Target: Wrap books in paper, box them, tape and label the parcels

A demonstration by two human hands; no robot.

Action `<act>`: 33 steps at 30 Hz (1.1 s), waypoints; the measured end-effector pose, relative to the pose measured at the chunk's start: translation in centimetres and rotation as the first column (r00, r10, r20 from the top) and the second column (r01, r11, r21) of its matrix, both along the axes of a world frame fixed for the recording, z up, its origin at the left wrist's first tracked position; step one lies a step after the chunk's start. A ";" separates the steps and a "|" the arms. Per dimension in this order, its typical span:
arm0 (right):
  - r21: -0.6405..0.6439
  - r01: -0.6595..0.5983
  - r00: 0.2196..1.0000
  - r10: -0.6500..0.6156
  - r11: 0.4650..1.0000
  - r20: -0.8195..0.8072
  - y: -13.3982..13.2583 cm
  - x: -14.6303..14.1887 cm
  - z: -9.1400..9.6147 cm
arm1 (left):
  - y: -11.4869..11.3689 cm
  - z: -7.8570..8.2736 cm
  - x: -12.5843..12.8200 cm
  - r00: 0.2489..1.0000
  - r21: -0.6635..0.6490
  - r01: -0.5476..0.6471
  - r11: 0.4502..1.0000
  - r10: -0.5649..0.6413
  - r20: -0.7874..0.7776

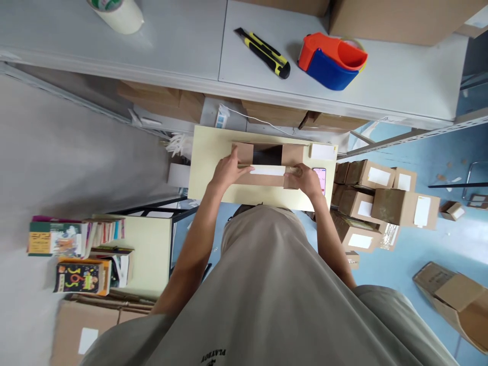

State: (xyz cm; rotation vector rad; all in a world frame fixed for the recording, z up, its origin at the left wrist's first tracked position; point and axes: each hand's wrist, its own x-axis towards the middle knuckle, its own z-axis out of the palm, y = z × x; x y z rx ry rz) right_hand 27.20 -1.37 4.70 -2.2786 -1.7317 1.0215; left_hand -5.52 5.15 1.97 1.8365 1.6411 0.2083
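A small brown cardboard box lies on the cream table in front of me, its dark inside showing between the two end flaps at the far side. A white strip, perhaps a label, runs along its near edge. My left hand grips the left end, with the thumb along the near edge and a finger up at the left flap. At the right end, my right hand is closed on the near corner, beside some shiny tape. A lit phone lies just right of that hand, partly covered by it.
On the grey shelf above lie a box cutter, an orange-and-blue tape dispenser and a tape roll. A white pad sits at the table's far right. Stacked cartons stand right; books are at left.
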 end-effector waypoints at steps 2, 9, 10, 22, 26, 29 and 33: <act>0.038 0.030 0.999 -0.031 0.999 0.031 0.3 0.4 -0.5 | 1.0 -0.2 1.0 0.996 0.158 -0.087 0.984 0.088 0.002; 0.186 0.188 0.980 -0.197 0.964 0.032 -0.6 0.5 -2.8 | 0.4 0.8 0.7 0.998 0.258 -0.063 0.964 0.058 0.026; 0.219 0.222 0.973 -0.232 0.950 0.019 -0.7 0.4 -3.1 | -0.1 0.7 0.2 0.998 0.246 -0.057 0.968 0.054 0.019; 0.240 0.378 0.872 -0.256 0.894 -0.418 -1.0 1.9 -6.8 | -2.3 -2.3 -1.1 0.991 0.175 -0.121 0.977 0.107 0.084; 0.189 0.520 0.762 -0.353 0.833 -0.542 -1.2 2.0 -9.0 | -2.1 -3.2 -1.4 0.977 0.176 -0.186 0.967 0.164 0.134; 0.167 0.554 0.712 -0.361 0.815 -0.602 -1.2 2.1 -10.0 | -1.8 -3.6 -1.6 0.967 0.172 -0.220 0.960 0.191 0.169; 0.197 0.544 0.707 -0.319 0.816 -0.631 -1.3 2.3 -10.4 | -1.3 -4.0 -1.7 0.949 0.149 -0.263 0.953 0.228 0.216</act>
